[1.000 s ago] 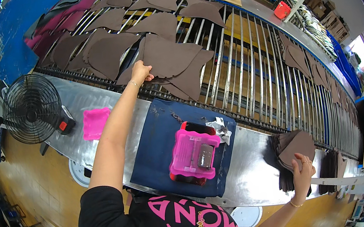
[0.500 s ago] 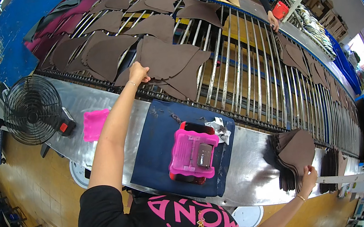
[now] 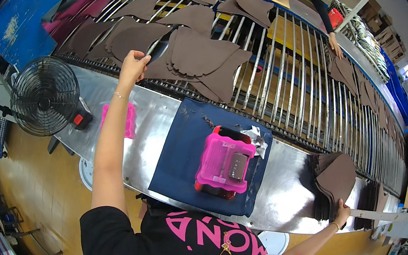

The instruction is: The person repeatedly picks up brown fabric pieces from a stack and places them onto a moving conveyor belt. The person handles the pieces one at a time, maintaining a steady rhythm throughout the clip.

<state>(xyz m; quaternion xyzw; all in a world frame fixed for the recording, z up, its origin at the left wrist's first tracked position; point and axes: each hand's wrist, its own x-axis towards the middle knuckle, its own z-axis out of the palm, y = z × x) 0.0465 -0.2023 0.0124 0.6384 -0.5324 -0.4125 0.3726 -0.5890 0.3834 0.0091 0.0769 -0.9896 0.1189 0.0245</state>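
Note:
My left hand (image 3: 133, 68) is above the near edge of the bar conveyor, its fingers curled with thumb and forefinger close together. It is beside a cluster of overlapping brown cut sheet pieces (image 3: 199, 50) and another brown piece (image 3: 136, 37). Whether anything is between its fingertips I cannot make out. At the right, my right hand (image 3: 341, 212) pinches the lower edge of a stack of brown cut pieces (image 3: 335, 174), which lies on the metal ledge.
A bar conveyor (image 3: 280, 76) runs across the far side. A pink tray (image 3: 214, 165) rests on a dark blue cloth (image 3: 178, 167). A black fan (image 3: 45, 97) stands left. A co-worker's hands (image 3: 335, 45) are at the conveyor's far edge. A second brown stack (image 3: 370, 198) lies right.
My left hand has moved left, away from the edge of the overlapping brown pieces. My right hand has shifted slightly left along the stack. The co-worker's other hand has come to a brown piece.

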